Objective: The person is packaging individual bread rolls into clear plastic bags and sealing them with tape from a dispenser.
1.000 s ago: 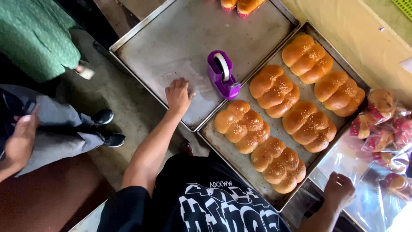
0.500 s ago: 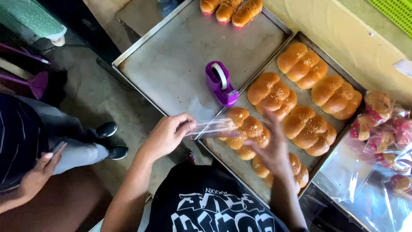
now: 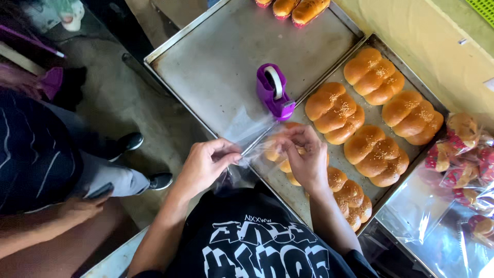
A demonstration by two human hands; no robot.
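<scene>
A clear plastic bag (image 3: 252,141) is stretched between my two hands above the seam of two metal trays. My left hand (image 3: 206,164) pinches its left edge. My right hand (image 3: 303,157) grips its right edge, over a braided sesame bun (image 3: 280,157) that shows partly under the fingers. Several more golden braided buns (image 3: 334,105) lie on the right tray (image 3: 370,198). A purple tape dispenser (image 3: 274,92) stands on the left tray (image 3: 216,62), just beyond the bag.
Three small glazed rolls (image 3: 293,7) sit at the left tray's far edge. Bagged buns (image 3: 463,144) and loose clear bags (image 3: 437,226) pile at the right. Another person's legs and black shoes (image 3: 149,180) stand at the left on the concrete floor, with an arm (image 3: 41,231) low left.
My left hand left the left tray and my right hand came from the bags at right; both now meet at the tray seam and hold a clear bag stretched between them.
</scene>
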